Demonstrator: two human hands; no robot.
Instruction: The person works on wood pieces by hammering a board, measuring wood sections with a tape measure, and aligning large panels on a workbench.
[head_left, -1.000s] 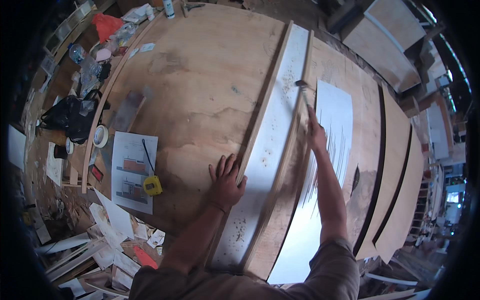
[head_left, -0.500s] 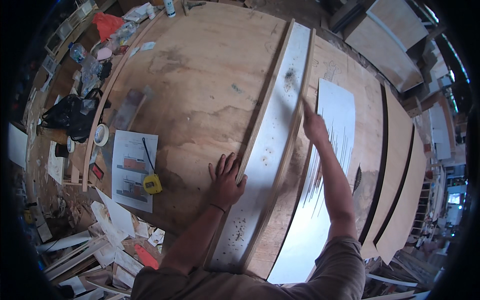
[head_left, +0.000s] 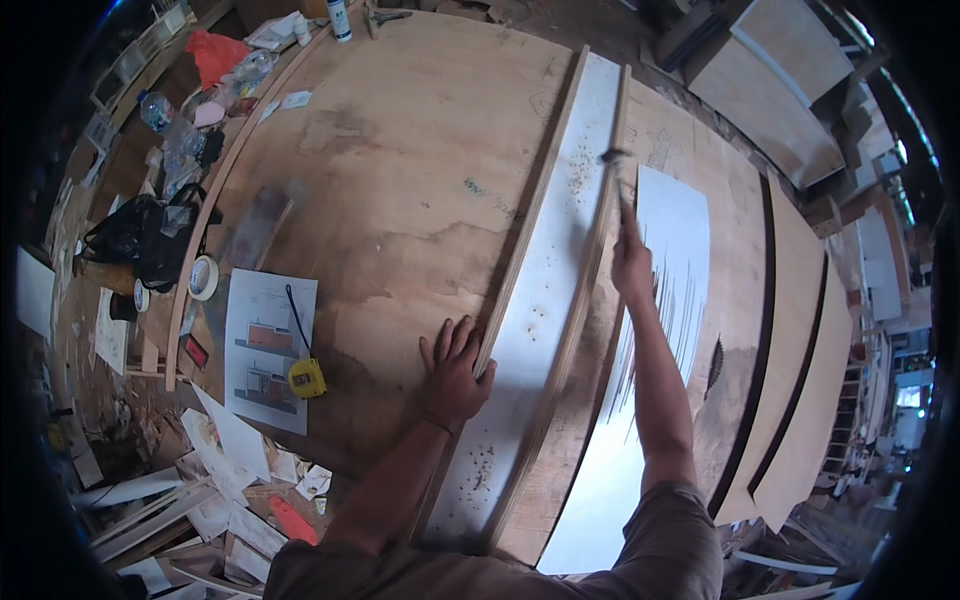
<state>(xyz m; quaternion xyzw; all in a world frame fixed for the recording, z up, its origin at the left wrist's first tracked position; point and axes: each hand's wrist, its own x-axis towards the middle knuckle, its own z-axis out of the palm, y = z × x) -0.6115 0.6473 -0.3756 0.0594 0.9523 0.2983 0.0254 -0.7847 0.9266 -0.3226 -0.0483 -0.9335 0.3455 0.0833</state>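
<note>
A long, shallow trough-like piece (head_left: 540, 290) with a white inner face and raised wooden side strips lies lengthwise across the plywood. My left hand (head_left: 458, 375) rests at its left strip, fingers spread and thumb across the strip. Held in my right hand (head_left: 632, 268) is a hammer (head_left: 626, 200), its slightly blurred dark head above the upper part of the right strip. Small nail-like bits (head_left: 580, 170) are scattered on the white face near the hammer, and another cluster (head_left: 478, 470) lies at the near end.
A white sheet (head_left: 672, 230) with dark streaks lies right of the trough, beside a toothed saw blade (head_left: 716, 362). On the left are a printed drawing (head_left: 268, 340), a yellow tape measure (head_left: 307, 378) and a tape roll (head_left: 203, 278). Wood offcuts (head_left: 220, 500) litter the lower left.
My right hand has come slightly nearer to me, and the hammer head shows more distinctly over the right strip. My left hand stays against the left strip.
</note>
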